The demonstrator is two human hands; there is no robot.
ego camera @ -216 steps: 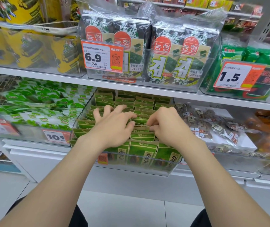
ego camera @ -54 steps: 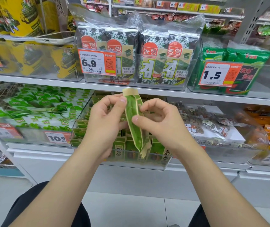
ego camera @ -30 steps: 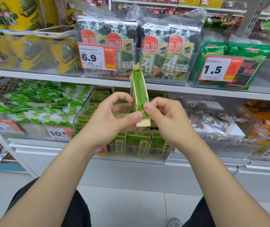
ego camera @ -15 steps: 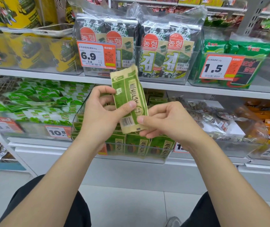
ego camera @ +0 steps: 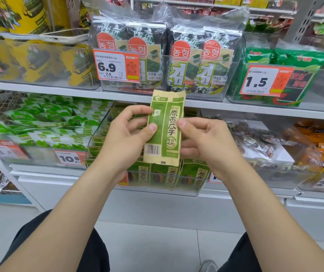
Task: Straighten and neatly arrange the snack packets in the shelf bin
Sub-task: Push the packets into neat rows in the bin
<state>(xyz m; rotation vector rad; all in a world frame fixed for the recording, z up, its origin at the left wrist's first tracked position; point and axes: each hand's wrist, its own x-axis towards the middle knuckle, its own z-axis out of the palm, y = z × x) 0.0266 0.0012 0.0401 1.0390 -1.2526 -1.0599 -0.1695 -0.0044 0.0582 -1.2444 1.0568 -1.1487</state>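
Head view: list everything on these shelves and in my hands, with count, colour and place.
clear bin: one, transparent, lower shelf, centre
bin packets: many, green, rows inside it
held packet: one, green and tan, upright before the bin
seaweed packs: several, dark green and red, upper shelf, centre
yellow packs: several, yellow, upper shelf, left
price tags: several, orange and white, bin fronts
green-white packets: many, lower shelf, left
brown packets: many, lower shelf, right
left hand: one, pinching the held packet's left edge
right hand: one, pinching its right edge
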